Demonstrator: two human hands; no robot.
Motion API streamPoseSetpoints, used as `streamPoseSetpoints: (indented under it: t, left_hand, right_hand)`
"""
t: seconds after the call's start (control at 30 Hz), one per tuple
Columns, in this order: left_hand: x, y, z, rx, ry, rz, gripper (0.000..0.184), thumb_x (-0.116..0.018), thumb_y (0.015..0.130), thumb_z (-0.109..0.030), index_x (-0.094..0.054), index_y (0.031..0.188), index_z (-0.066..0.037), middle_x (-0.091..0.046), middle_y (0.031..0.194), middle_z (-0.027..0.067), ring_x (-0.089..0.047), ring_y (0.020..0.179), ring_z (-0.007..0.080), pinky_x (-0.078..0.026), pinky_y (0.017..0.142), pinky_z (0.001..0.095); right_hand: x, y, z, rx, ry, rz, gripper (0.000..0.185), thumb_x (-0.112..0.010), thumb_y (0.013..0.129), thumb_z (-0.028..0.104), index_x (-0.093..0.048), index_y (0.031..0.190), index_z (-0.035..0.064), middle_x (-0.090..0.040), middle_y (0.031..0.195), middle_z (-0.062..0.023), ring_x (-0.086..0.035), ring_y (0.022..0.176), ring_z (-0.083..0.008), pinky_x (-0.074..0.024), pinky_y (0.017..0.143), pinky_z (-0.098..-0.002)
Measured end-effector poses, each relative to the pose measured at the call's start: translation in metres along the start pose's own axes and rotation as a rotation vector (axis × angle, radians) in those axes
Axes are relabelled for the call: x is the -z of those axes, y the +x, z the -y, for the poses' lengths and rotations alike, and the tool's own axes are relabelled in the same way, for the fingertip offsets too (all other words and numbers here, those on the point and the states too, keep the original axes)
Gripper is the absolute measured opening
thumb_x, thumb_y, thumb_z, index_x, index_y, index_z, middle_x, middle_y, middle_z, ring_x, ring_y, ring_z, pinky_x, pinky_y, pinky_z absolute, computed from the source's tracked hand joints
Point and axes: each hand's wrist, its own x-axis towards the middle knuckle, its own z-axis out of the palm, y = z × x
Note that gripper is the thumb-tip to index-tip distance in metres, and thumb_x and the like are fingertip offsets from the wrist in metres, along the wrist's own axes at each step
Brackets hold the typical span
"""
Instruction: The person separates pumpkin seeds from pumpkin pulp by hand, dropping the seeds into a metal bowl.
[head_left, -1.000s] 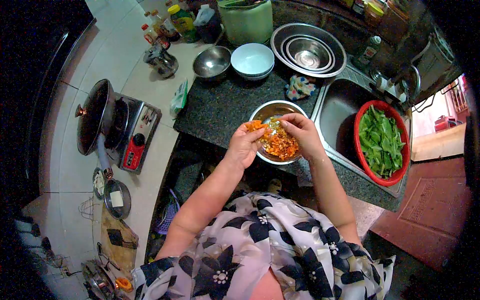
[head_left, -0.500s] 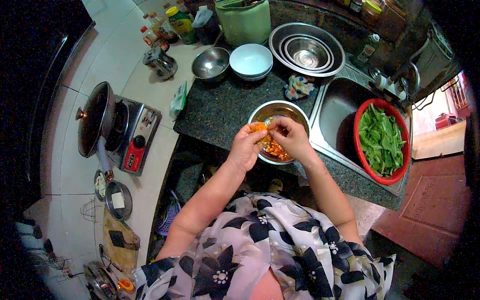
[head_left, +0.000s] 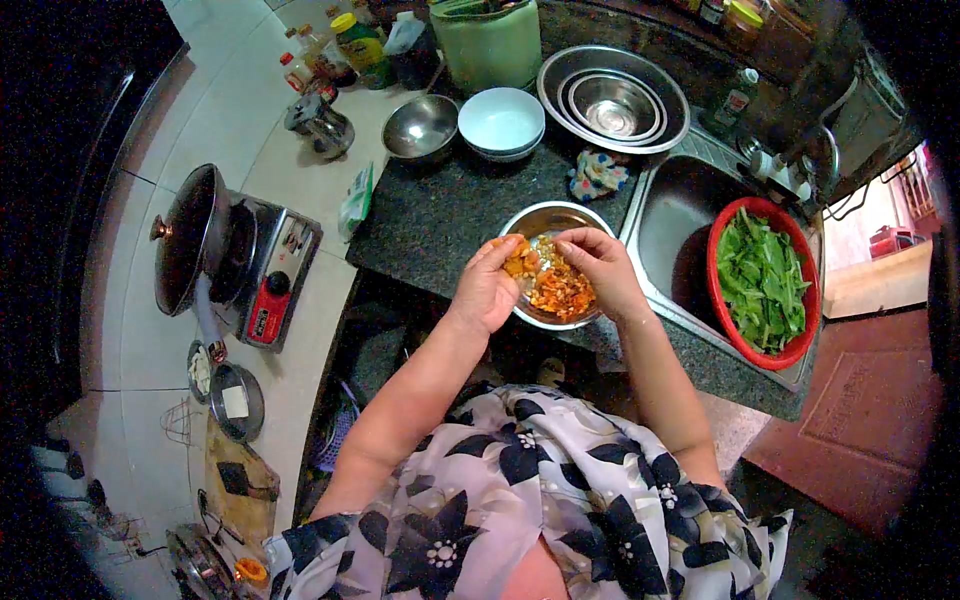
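A steel bowl (head_left: 520,219) stands at the counter's front edge, with small orange and yellowish bits (head_left: 562,292) in it. Over its left side, my left hand (head_left: 487,287) grips a soft orange piece (head_left: 520,260) between thumb and fingers; its exact kind does not show. My right hand (head_left: 604,268) is over the bowl's right side, thumb and fingertips pinched together. Whatever may be between those fingertips is too small to tell. The two hands are slightly apart, and the bits show between them.
Right of the bowl, a red basin (head_left: 716,290) of green leaves rests on the sink (head_left: 672,215). Behind are a patterned cloth (head_left: 598,175), nested steel basins (head_left: 553,75), pale bowls (head_left: 500,120) and another steel bowl (head_left: 420,128). A gas stove (head_left: 285,270) with a wok (head_left: 190,245) stands left.
My right hand has moved right, away from the orange piece. My left hand has shifted slightly left, still holding it, and more of the bowl's contents now shows.
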Motion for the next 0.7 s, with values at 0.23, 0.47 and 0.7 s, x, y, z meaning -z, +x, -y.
streamPoseSetpoints:
  t: [0.23, 0.47, 0.7]
  left_hand:
    - [-0.014, -0.007, 0.002, -0.004, 0.100, -0.032, 0.014, -0.054, 0.083, -0.009, -0.054, 0.094, -0.001, -0.059, 0.093, 0.0102, -0.058, 0.088, 0.0212, -0.048, 0.081, 0.0342]
    - [-0.014, -0.008, 0.004, 0.014, 0.141, -0.027, 0.013, -0.054, 0.083, -0.009, -0.052, 0.094, -0.001, -0.058, 0.092, 0.0103, -0.058, 0.087, 0.0219, -0.048, 0.080, 0.0347]
    - [-0.009, -0.004, 0.003, 0.062, 0.075, -0.064, 0.013, -0.051, 0.085, -0.013, -0.053, 0.091, -0.001, -0.059, 0.091, 0.0108, -0.058, 0.085, 0.0212, -0.048, 0.079, 0.0349]
  right_hand:
    - [-0.011, 0.003, -0.003, 0.374, -0.515, -0.020, 0.021, -0.066, 0.071, 0.011, -0.058, 0.088, 0.0024, -0.059, 0.088, -0.0101, -0.057, 0.082, -0.0240, -0.0454, 0.073, -0.0306]
    - [-0.010, 0.007, -0.009, 0.323, -0.501, 0.012, 0.022, -0.064, 0.070, 0.008, -0.057, 0.090, 0.0026, -0.060, 0.087, -0.0100, -0.057, 0.082, -0.0241, -0.0458, 0.074, -0.0309]
    - [-0.003, 0.003, 0.007, -0.041, 0.112, 0.085, 0.015, -0.059, 0.080, 0.008, -0.058, 0.093, 0.0000, -0.058, 0.089, -0.0042, -0.055, 0.082, -0.0103, -0.0450, 0.074, -0.0232]
